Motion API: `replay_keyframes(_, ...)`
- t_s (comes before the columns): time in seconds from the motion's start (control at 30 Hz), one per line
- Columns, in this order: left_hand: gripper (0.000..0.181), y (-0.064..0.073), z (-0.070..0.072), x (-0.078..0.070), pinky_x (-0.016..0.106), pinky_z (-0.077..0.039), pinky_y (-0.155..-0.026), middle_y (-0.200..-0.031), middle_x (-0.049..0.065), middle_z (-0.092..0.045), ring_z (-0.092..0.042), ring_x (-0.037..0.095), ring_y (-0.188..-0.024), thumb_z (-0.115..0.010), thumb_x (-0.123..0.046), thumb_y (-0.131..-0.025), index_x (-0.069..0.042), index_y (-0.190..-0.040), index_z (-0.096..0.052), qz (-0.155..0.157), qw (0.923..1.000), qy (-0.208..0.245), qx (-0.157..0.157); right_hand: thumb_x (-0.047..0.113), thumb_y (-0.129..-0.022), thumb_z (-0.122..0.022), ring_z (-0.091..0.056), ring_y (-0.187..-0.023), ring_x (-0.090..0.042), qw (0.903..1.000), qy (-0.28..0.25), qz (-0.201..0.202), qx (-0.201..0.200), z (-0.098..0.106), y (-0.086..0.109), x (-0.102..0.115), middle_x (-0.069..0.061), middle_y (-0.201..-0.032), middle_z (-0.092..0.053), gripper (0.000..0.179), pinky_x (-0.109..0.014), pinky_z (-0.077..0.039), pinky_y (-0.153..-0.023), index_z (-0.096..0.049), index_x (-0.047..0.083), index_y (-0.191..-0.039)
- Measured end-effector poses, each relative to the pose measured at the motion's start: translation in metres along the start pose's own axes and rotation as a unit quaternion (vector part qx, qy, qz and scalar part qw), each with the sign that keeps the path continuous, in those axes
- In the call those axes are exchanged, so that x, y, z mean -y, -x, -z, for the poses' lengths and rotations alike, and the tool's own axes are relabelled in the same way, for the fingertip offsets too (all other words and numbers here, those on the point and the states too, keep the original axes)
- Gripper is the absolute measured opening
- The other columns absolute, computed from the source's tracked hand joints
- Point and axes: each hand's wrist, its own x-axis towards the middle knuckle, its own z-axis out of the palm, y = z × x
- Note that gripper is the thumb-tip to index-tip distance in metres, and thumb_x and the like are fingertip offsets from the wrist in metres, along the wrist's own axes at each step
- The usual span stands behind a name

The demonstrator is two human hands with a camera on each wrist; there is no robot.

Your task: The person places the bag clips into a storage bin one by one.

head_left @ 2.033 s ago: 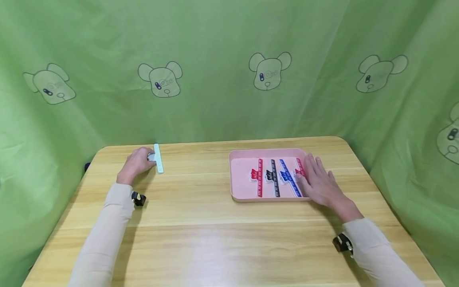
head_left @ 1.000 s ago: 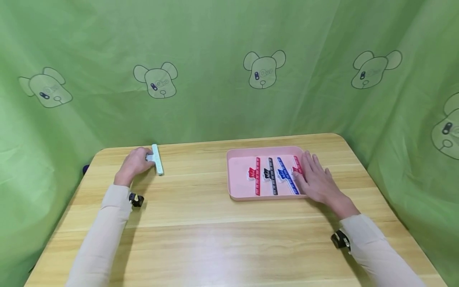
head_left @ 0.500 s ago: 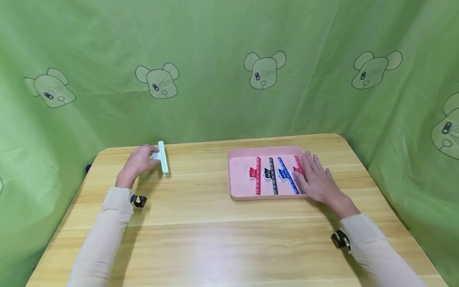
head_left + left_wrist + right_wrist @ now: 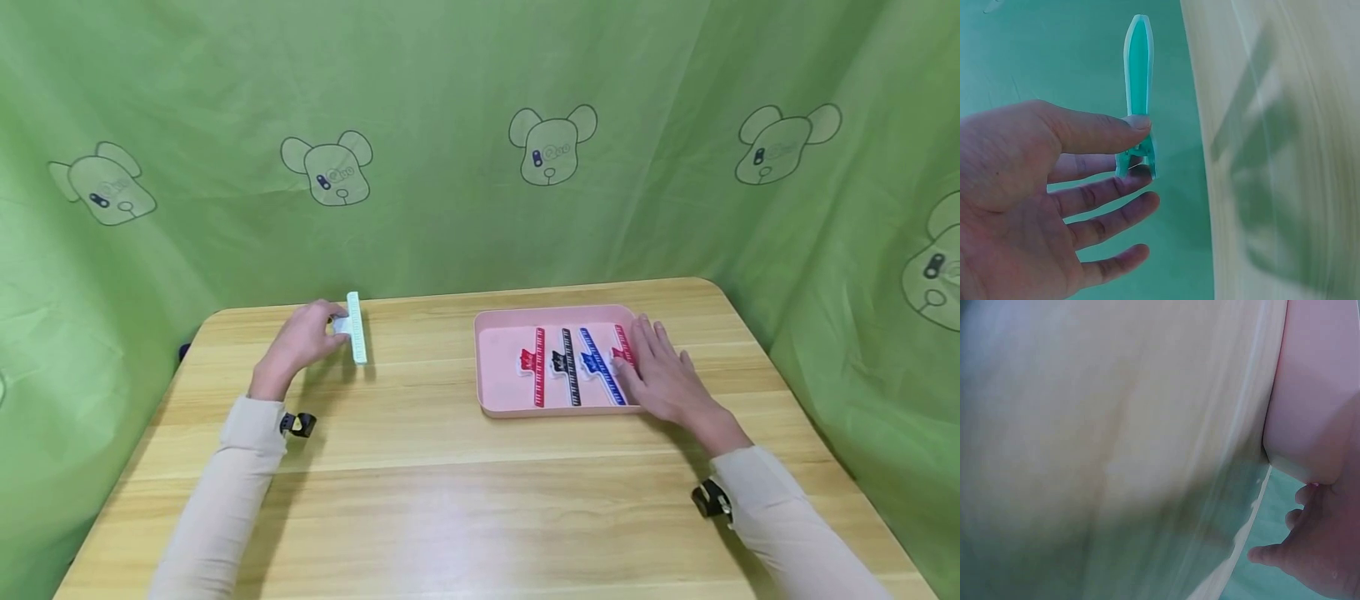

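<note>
My left hand [image 4: 303, 337] pinches a light teal piano-key page clip [image 4: 356, 329] by its grip end, just above the table at the far left. In the left wrist view the clip [image 4: 1139, 69] appears edge-on between thumb and fingertips, and the other fingers of the left hand [image 4: 1029, 187] are spread loosely. My right hand [image 4: 667, 383] rests along the right rim of a pink tray [image 4: 495, 379] with its fingers straight. Inside the tray lie a red clip [image 4: 539, 379], a black clip [image 4: 572, 379], a blue clip [image 4: 603, 375] and another red clip [image 4: 622, 340], partly hidden by the right hand.
The wooden table [image 4: 435, 483] reaches back to a green curtain [image 4: 442, 225] printed with bear heads. In the right wrist view, the tray's outer wall [image 4: 1316, 381] stands beside the table surface [image 4: 1116, 412].
My left hand has lifted the teal clip slightly and carried it a little to the right. The right hand and the tray have stayed in place.
</note>
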Motion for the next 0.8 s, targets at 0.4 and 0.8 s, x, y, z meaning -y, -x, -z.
replay_keyframes(0.4,0.043,0.002,0.0,-0.028,0.048,-0.047,-0.088,-0.116,0.019,-0.059,-0.056,0.036,-0.104,-0.072,-0.015,-0.082,0.004,-0.119,-0.06,-0.025,0.9994,-0.007,-0.021,0.051,-0.098,-0.029,0.004,-0.141,-0.039,1.0,0.001,0.001,0.0,0.0,0.001,0.0,-0.014,-0.157,0.008,0.075,-0.076,-0.008,-0.099,0.004,0.007,-0.151)
replay_keyframes(0.8,0.044,0.002,-0.004,-0.046,0.047,-0.047,-0.09,-0.117,0.019,-0.059,-0.056,0.036,-0.106,-0.073,-0.016,-0.082,0.004,-0.119,-0.06,-0.044,0.9986,0.009,-0.028,0.049,-0.099,-0.03,0.003,-0.141,-0.041,1.0,0.0,0.005,-0.004,0.0,0.001,0.001,-0.014,-0.157,0.008,0.075,-0.077,-0.01,-0.097,0.003,0.006,-0.151)
